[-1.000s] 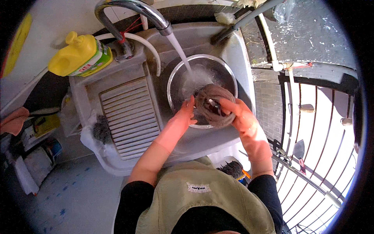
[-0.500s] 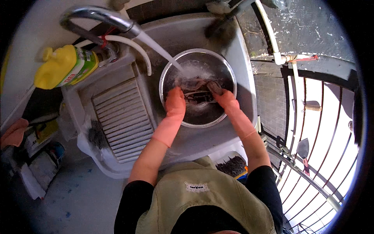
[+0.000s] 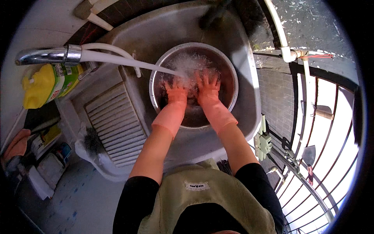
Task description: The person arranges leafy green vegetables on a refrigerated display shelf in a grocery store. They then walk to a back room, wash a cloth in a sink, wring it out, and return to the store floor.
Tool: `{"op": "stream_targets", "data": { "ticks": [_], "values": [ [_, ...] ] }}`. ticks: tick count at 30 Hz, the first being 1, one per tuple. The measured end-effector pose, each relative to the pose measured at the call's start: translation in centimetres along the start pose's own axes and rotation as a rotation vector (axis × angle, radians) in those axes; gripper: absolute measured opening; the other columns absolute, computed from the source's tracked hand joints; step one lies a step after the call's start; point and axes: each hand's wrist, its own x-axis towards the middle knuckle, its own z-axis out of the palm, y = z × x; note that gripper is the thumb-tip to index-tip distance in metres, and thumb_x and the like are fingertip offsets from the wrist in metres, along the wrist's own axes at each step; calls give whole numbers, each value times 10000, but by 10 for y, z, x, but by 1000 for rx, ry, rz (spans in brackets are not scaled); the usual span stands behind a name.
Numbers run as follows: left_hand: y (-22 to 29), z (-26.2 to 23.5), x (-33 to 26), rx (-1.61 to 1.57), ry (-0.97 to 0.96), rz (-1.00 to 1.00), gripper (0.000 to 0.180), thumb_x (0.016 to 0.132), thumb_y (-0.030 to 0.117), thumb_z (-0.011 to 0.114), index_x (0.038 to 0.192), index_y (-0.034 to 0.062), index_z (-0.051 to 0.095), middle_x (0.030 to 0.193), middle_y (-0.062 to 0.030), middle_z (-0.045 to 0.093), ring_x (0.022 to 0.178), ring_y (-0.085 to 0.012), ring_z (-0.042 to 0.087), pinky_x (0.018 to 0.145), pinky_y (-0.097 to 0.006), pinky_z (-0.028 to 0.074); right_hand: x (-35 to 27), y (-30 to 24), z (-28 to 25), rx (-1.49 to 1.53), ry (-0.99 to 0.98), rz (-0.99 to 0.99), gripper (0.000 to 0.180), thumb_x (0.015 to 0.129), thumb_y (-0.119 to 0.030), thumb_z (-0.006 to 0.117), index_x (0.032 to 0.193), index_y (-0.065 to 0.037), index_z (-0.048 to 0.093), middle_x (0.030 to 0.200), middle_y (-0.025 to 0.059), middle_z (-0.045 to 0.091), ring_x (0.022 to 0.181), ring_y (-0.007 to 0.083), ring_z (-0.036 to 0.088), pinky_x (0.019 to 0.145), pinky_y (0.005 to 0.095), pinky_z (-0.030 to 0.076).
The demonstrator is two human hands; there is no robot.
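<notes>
A round stainless steel basin [image 3: 230, 74] stands in the grey sink [image 3: 246, 58], with foamy, churning water inside. My left hand [image 3: 176, 93], in a pink-orange rubber glove, reaches down into the basin with its fingers spread. Beside it my right hand [image 3: 208, 89], gloved alike, also has its fingers spread and pointing away from me. Both palms face down at the water. Whatever lies beneath them is hidden by the gloves and the splashing. A water stream [image 3: 128, 62] from the chrome faucet [image 3: 46, 55] lands just beyond my left hand.
Left of the basin is a ribbed washboard [image 3: 115, 123] built into the sink. A yellow bottle [image 3: 43, 85] stands behind it at the far left. A white hose [image 3: 113, 48] curves over the sink. On the right, a scraper [image 3: 309, 156] hangs by a barred window.
My hands have let go of the dark, limp item they gripped in the basin. Their fingers are now spread, and the item is out of sight. The view has shifted slightly.
</notes>
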Motion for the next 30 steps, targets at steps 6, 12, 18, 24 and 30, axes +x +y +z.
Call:
{"op": "stream_targets", "data": {
  "ticks": [6, 12, 18, 24, 30],
  "values": [
    [11, -9, 3, 52, 88, -206, 473, 970, 179, 451, 1440, 157, 496, 1421, -73, 501, 1322, -273, 419, 1125, -671, 179, 27, 37, 4, 550, 337, -66, 908, 843, -328, 746, 1572, -275, 207, 1538, 142, 365, 1331, 480, 417, 1029, 562, 433],
    [7, 13, -59, 56, 24, -170, 579, 982, 226, 482, 1517, 57, 341, 1594, -137, 302, 1495, -320, 216, 1200, -564, 134, 14, 3, -2, 885, 84, 543, 840, 846, -306, 719, 1555, -268, 269, 1388, 236, 530, 1209, 413, 571, 997, 454, 493],
    [-6, -10, -130, -64, 26, 35, 657, 937, 475, 518, 1417, 25, 499, 1565, -138, 354, 1490, -322, 222, 1217, -522, 104, -33, 6, -53, 963, -284, 45, 682, 895, -380, 593, 1516, -212, 366, 1306, 240, 607, 1212, 378, 594, 1025, 421, 483],
    [-14, -1, -163, -55, 45, 87, 572, 933, 459, 521, 1332, 56, 592, 1479, -126, 475, 1468, -320, 272, 1221, -510, 102, -23, 31, -56, 903, 145, 229, 545, 895, -39, 568, 1431, -76, 477, 1240, 251, 634, 1121, 413, 624, 968, 397, 509],
    [-23, 10, -172, -83, 186, 147, 549, 899, 423, 565, 1308, 58, 591, 1437, -117, 515, 1429, -325, 335, 1218, -510, 129, -65, -60, -40, 609, -214, -467, 649, 839, -118, 694, 1447, -190, 478, 1381, 205, 560, 1288, 344, 536, 1100, 375, 422]
  ]
}}
